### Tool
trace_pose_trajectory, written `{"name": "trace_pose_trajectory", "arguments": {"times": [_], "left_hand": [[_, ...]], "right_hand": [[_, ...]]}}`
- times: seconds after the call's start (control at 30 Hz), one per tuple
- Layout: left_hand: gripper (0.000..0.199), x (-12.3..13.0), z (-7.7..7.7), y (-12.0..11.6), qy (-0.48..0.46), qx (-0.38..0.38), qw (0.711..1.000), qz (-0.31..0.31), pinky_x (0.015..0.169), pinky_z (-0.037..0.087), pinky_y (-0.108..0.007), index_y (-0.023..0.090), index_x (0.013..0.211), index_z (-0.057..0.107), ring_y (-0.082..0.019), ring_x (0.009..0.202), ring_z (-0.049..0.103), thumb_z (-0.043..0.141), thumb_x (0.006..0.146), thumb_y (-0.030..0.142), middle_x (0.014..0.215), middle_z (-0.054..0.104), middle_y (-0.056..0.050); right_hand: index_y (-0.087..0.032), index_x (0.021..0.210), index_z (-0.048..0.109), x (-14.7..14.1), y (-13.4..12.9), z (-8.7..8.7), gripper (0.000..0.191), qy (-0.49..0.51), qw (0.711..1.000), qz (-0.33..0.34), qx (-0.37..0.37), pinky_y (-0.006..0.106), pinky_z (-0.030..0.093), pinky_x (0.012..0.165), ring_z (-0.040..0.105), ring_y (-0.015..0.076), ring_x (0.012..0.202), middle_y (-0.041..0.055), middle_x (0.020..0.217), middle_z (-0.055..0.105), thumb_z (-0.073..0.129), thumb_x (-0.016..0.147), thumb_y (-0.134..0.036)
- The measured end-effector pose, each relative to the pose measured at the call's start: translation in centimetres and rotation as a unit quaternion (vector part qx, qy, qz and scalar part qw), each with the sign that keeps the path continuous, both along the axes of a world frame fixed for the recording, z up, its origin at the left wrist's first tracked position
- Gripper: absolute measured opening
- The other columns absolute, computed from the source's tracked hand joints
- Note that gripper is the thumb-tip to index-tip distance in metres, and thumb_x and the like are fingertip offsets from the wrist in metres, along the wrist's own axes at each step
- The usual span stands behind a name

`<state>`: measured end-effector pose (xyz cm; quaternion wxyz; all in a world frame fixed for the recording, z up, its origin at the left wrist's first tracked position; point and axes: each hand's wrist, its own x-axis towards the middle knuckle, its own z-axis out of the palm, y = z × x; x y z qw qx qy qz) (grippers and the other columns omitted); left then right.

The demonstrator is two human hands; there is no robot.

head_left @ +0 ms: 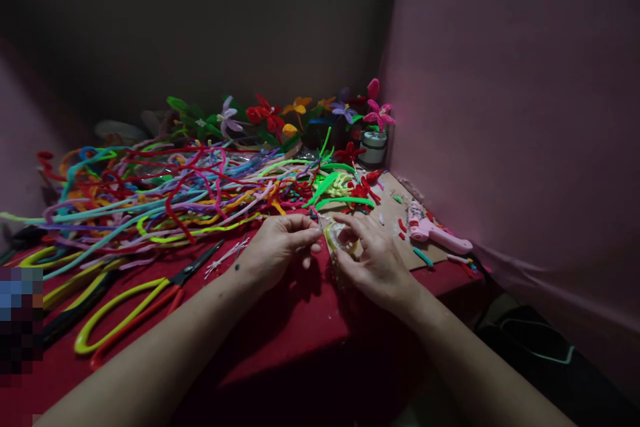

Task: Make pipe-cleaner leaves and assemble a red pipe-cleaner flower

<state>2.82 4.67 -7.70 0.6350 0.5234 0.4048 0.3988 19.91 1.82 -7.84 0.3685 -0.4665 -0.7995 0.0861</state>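
Note:
Over the red cloth near the table's front, my right hand [367, 260] is closed around a small roll of clear, yellowish tape [332, 236]. Just to its left, my left hand [283, 245] makes a pinch with thumb and forefinger close to the roll. What sits in that pinch is too small to make out. Left of my left wrist lie thin white stems [225, 260] and a pair of scissors [145, 310] with yellow and red handles. Green pipe-cleaner leaves [325, 190] are just beyond my hands.
A large heap of coloured pipe cleaners [200, 190] covers the back left. Pipe-cleaner flowers [265, 113] stand along the wall, beside a grey-white canister [373, 148]. A pink tool [435, 232] and short offcuts lie on a cardboard sheet [390, 213]. Yellow-and-black-handled pliers or cutters [85, 287] lie at left.

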Motion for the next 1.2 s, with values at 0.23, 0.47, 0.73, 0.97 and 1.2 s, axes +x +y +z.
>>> {"name": "trace_pose_trajectory", "arguments": {"times": [0.23, 0.47, 0.73, 0.97, 1.2], "left_hand": [[0.015, 0.1, 0.1, 0.1, -0.068, -0.108, 0.992, -0.012, 0.037, 0.032, -0.017, 0.009, 0.059, 0.055, -0.005, 0.033, 0.044, 0.064, 0.065, 0.019, 0.048, 0.053, 0.0], [0.013, 0.4, 0.1, -0.1, -0.087, -0.093, 0.992, -0.008, 0.035, 0.032, -0.015, 0.009, 0.059, 0.056, -0.004, 0.034, 0.042, 0.062, 0.068, 0.015, 0.047, 0.05, 0.001], [0.011, -0.1, -0.3, 0.5, -0.1, -0.093, 0.991, -0.006, 0.033, 0.029, -0.014, 0.008, 0.068, 0.06, -0.003, 0.035, 0.041, 0.059, 0.073, 0.018, 0.048, 0.05, 0.001], [0.011, -0.1, -0.7, 0.5, -0.112, -0.113, 0.987, -0.016, 0.034, 0.031, -0.014, 0.008, 0.067, 0.059, -0.004, 0.036, 0.042, 0.058, 0.074, 0.017, 0.049, 0.05, 0.001], [0.014, 0.1, -0.5, 0.3, -0.108, -0.092, 0.99, -0.011, 0.035, 0.034, -0.015, 0.01, 0.062, 0.057, -0.004, 0.036, 0.043, 0.062, 0.071, 0.018, 0.05, 0.051, 0.001]], "right_hand": [[-0.016, 0.117, 0.051, 0.0, 0.8, -1.0, 0.048, -0.07, 0.996, 0.013, 0.062, 0.036, 0.033, 0.078, 0.042, 0.0217, 0.085, 0.0083, 0.092, 0.055, 0.051, 0.069, -0.015], [-0.024, 0.102, 0.063, 0.2, 1.4, -0.7, 0.038, -0.018, 1.0, 0.017, -0.016, 0.031, 0.033, 0.072, 0.04, 0.0171, 0.076, 0.0026, 0.072, 0.051, 0.051, 0.068, -0.012], [-0.017, 0.076, 0.066, -0.9, 1.6, -0.8, 0.016, 0.082, 0.995, -0.011, -0.048, 0.027, 0.034, 0.065, 0.041, 0.0145, 0.069, 0.0008, 0.062, 0.045, 0.052, 0.069, -0.015], [-0.017, 0.073, 0.06, -1.5, 1.9, -1.7, 0.013, 0.152, 0.988, 0.014, -0.037, 0.027, 0.037, 0.07, 0.047, 0.0142, 0.077, 0.0026, 0.076, 0.054, 0.048, 0.071, -0.01], [-0.016, 0.074, 0.062, -1.3, 1.9, -1.7, 0.015, 0.283, 0.935, 0.072, -0.201, 0.024, 0.039, 0.06, 0.051, 0.011, 0.062, 0.0003, 0.067, 0.058, 0.049, 0.077, -0.022]]}}
